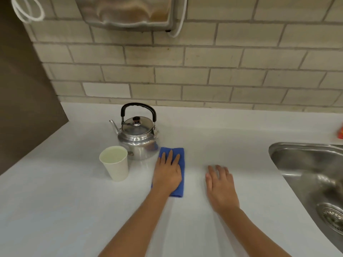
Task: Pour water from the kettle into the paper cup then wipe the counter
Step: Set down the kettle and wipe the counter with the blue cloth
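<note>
A shiny metal kettle (138, 138) with a black handle stands upright on the white counter (65, 201), spout to the left. In front of it, to the left, a white paper cup (116, 165) holds water near its brim. My left hand (168, 171) lies flat, palm down, on a folded blue cloth (181, 182) just right of the kettle. My right hand (220, 188) rests flat on the bare counter to the right of the cloth, fingers spread, holding nothing.
A steel sink (311, 179) with a drain is set into the counter at the right. A small orange-red object (340, 131) sits at the far right edge. A tiled wall (204, 75) backs the counter, and a brown panel (24, 101) closes the left side.
</note>
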{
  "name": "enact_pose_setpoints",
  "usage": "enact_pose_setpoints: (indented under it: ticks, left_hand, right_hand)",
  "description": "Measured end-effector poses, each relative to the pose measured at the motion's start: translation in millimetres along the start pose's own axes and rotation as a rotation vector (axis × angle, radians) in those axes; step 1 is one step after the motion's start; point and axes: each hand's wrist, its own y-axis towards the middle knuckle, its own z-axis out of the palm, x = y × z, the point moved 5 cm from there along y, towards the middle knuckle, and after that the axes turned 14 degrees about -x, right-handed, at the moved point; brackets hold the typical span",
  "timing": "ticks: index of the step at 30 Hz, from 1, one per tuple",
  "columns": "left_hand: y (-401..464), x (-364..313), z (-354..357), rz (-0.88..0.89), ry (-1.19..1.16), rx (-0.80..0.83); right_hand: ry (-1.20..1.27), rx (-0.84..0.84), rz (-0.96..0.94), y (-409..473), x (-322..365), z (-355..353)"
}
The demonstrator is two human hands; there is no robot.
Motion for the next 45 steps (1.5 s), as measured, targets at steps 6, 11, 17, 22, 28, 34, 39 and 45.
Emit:
enact_pose_setpoints:
  ticks: [6,11,17,22,28,34,39,45]
  left_hand:
    - [-103,4,-26,0.027,-0.096,-0.042]
    - [-119,67,-46,-0.153,-0.005,-0.074]
    - [-106,26,-41,-0.133,-0.007,-0.042]
    - [-169,84,-65,-0.111,-0.09,-0.1]
    - [-172,194,-104,-0.35,-0.022,-0.125]
    - [-179,171,-88,-0.231,0.001,-0.116]
    - [-150,288,-117,-0.31,0.087,-0.159]
    - [-35,402,-116,-0.482,0.118,-0.039]
  right_hand:
    - [-0.025,0.008,0.028,-3,2,-1]
    - [-0.092,0.07,0.004,-5,12,0]
    - [0.087,0.179,-0.15,-36,67,13]
    - [0.047,0.125,-0.155,-42,72,17]
    - [-0.001,0.098,-0.058,-48,88,24]
    - [0.005,0.079,0.043,-48,108,31]
    - [0.017,0.097,0.023,-34,148,47]
    - [-0.017,0.049,0.109,-26,159,54]
